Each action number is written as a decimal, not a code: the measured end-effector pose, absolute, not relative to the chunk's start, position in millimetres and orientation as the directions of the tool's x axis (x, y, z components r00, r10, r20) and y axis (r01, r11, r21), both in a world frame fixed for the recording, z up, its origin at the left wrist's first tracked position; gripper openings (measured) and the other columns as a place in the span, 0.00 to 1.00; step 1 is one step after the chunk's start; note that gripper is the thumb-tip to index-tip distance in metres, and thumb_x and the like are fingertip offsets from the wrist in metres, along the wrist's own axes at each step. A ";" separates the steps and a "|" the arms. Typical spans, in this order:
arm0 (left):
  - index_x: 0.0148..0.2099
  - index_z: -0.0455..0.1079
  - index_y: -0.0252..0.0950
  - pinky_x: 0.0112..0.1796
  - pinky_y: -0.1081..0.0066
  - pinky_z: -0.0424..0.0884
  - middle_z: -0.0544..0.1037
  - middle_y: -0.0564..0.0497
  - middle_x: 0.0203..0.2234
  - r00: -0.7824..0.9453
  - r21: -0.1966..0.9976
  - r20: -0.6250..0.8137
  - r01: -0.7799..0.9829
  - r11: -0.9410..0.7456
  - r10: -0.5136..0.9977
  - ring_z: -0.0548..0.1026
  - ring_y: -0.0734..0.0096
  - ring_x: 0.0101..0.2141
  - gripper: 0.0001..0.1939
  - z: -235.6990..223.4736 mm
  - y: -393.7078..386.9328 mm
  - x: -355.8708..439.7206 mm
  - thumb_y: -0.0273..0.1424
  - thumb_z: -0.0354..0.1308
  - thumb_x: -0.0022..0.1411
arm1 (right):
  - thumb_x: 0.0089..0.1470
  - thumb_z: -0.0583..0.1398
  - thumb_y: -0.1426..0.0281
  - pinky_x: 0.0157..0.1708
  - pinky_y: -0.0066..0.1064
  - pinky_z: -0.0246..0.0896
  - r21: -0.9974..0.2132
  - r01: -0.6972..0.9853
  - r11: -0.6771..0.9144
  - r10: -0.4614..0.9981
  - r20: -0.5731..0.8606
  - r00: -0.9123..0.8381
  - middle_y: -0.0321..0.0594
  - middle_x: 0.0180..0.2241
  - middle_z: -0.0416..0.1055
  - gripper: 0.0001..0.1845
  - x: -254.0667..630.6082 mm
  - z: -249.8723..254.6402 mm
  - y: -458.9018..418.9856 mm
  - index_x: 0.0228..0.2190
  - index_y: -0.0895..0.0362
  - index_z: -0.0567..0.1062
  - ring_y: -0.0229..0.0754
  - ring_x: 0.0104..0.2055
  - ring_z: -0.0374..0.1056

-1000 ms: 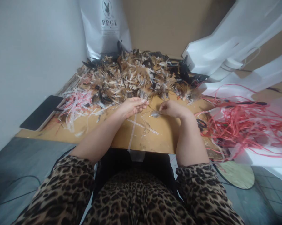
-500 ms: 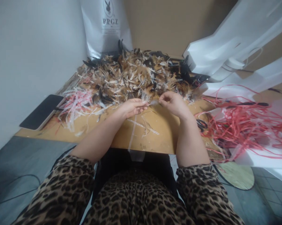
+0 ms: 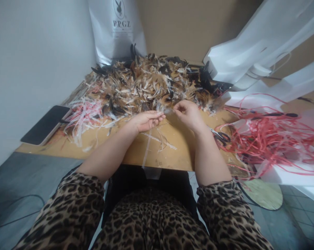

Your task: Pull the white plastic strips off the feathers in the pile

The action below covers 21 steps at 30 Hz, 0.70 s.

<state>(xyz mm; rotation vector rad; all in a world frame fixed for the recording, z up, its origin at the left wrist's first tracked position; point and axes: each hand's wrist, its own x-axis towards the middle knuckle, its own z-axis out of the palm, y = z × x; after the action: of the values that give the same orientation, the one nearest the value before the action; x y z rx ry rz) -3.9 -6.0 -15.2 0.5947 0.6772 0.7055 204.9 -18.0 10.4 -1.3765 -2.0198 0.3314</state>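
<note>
My left hand [image 3: 149, 121] pinches a small wispy feather [image 3: 168, 111] between thumb and fingertips, its other fingers curled. The pale, fluffy part of this feather reaches across to my right hand [image 3: 188, 114], whose thumb and forefinger are closed at its other end. Both hands hover just above the front of the tabletop, close together. Right behind them lies a large heap of brown, black and white feathers [image 3: 146, 80]. Below my hands, a few clear plastic strips [image 3: 147, 149] and a thin curved brown feather [image 3: 162, 140] lie on the wood.
A phone [image 3: 46, 125] lies at the table's left edge, beside pink and white strips [image 3: 85, 111]. Scissors [image 3: 222, 137] rest right of my right forearm, next to a tangle of red plastic string [image 3: 274, 139]. A white bag [image 3: 117, 38] stands behind the heap; white foam pieces [image 3: 232, 59] are at right.
My right hand has shifted slightly left, nearer to my left hand, and more of the scissors shows. My left hand is almost where it was, with its pinch unchanged.
</note>
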 end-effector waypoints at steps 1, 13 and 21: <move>0.33 0.74 0.27 0.25 0.86 0.68 0.79 0.45 0.28 0.555 0.697 -0.338 -0.395 0.599 0.760 0.75 0.83 0.25 0.08 -15.4 -6.0 -3.3 0.17 0.54 0.62 | 0.48 0.57 0.71 0.36 0.31 0.58 -0.561 0.725 0.400 0.903 0.374 -0.210 0.41 0.29 0.72 0.05 203.6 10.3 -18.0 0.26 0.57 0.73 0.40 0.32 0.63; 0.32 0.76 0.27 0.27 0.82 0.69 0.81 0.46 0.28 0.397 0.893 -0.095 -0.371 0.255 0.913 0.75 0.83 0.25 0.04 -10.8 -13.1 3.7 0.25 0.65 0.55 | 0.43 0.65 0.57 0.25 0.28 0.50 -0.980 0.178 0.091 0.995 0.096 0.018 0.33 0.19 0.65 0.16 185.4 11.8 -21.7 0.23 0.58 0.73 0.32 0.22 0.55; 0.34 0.77 0.28 0.28 0.80 0.70 0.81 0.45 0.32 0.479 0.894 -0.100 -0.342 0.291 0.872 0.78 0.78 0.28 0.07 -14.8 -12.6 2.0 0.28 0.67 0.54 | 0.33 0.72 0.57 0.25 0.26 0.56 -0.978 -0.200 -0.052 0.987 -0.020 -0.158 0.30 0.18 0.66 0.22 168.1 -9.6 -17.1 0.21 0.57 0.70 0.30 0.21 0.58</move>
<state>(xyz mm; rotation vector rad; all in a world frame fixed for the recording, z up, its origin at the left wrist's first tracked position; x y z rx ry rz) 2.0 -12.6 -14.8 0.9493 0.6706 0.8957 168.1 -17.1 -9.6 -1.0033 -1.1479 1.4390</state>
